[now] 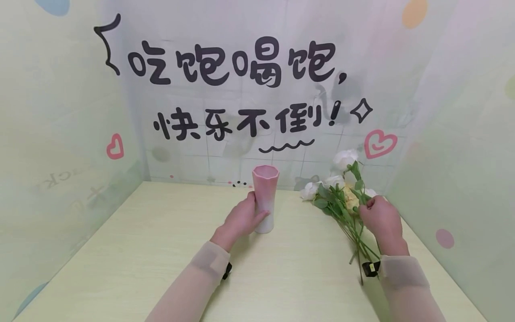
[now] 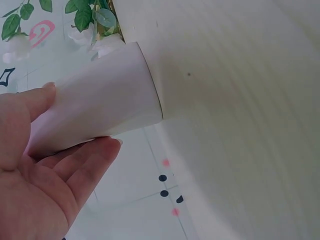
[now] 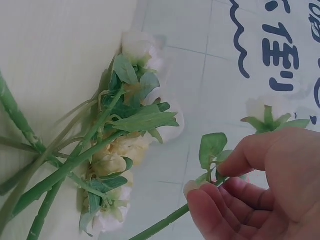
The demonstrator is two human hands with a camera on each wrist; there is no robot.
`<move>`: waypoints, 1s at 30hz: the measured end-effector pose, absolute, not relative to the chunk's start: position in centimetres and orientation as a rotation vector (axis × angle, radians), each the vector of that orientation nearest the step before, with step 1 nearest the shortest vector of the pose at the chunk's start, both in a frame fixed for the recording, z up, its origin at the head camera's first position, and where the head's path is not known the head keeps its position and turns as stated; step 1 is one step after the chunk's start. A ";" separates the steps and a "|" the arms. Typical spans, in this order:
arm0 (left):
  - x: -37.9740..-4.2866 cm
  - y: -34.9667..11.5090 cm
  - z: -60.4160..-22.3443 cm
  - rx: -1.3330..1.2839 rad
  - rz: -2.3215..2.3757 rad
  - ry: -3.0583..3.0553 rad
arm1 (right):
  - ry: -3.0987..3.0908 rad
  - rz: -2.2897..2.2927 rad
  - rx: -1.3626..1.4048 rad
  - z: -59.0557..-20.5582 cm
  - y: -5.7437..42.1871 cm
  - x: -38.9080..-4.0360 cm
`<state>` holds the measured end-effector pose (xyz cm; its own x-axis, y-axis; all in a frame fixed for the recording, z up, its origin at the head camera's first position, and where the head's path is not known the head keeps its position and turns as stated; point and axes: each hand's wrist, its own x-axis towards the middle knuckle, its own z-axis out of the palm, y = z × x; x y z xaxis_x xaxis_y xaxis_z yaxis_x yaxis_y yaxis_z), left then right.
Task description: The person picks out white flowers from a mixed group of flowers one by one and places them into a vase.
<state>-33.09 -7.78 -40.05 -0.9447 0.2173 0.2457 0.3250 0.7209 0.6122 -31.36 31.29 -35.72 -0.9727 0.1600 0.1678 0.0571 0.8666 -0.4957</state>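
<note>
A tall vase, pink at its rim and fading to white below, stands upright on the table. My left hand grips it from the left, thumb on one side and fingers on the other in the left wrist view. At the right, my right hand pinches the green stem of an artificial flower between thumb and fingertips. That flower's white head rises above the others, with leaves just under it. Beside this hand lie several more white and pale yellow flowers, their stems crossing one another.
The pale wooden table runs back to a printed curtain with large black characters and pink hearts. Curtain sides enclose the table at left and right. The loose stems point toward the front, near the right sleeve.
</note>
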 end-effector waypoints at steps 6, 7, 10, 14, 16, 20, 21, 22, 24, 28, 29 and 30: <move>-33.0 -7.8 -40.0 -0.439 -1.043 -2.769 | -2.794 0.762 -0.154 -35.7 30.9 -31.2; -33.0 -7.8 -40.0 -0.438 -1.044 -2.769 | -2.789 0.764 -0.151 -35.7 30.8 -31.1; -33.0 -7.8 -40.0 -0.443 -1.044 -2.765 | -2.770 0.766 -0.137 -35.6 30.6 -31.0; -33.0 -7.9 -40.0 -0.452 -1.035 -2.760 | -2.745 0.763 -0.121 -35.4 30.2 -30.9; -33.1 -7.9 -40.1 -0.454 -1.032 -2.760 | -2.731 0.765 -0.115 -35.3 30.1 -30.9; -33.1 -7.9 -40.1 -0.454 -1.036 -2.763 | -2.692 0.764 -0.100 -35.2 29.7 -30.8; -33.1 -7.9 -40.1 -0.454 -1.035 -2.764 | -2.681 0.765 -0.097 -35.2 29.6 -30.8; -33.1 -7.9 -40.1 -0.453 -1.035 -2.765 | -2.669 0.764 -0.093 -35.2 29.5 -30.8; -33.1 -7.9 -40.0 -0.451 -1.034 -2.766 | -2.649 0.760 -0.084 -35.2 29.2 -30.7; -33.1 -7.9 -40.0 -0.445 -1.032 -2.768 | -2.631 0.763 -0.064 -35.0 28.8 -30.7; -33.1 -7.8 -40.1 -0.445 -1.032 -2.769 | -2.628 0.765 -0.061 -35.0 28.7 -30.7; -33.1 -7.8 -40.1 -0.444 -1.031 -2.769 | -2.625 0.767 -0.059 -35.0 28.6 -30.7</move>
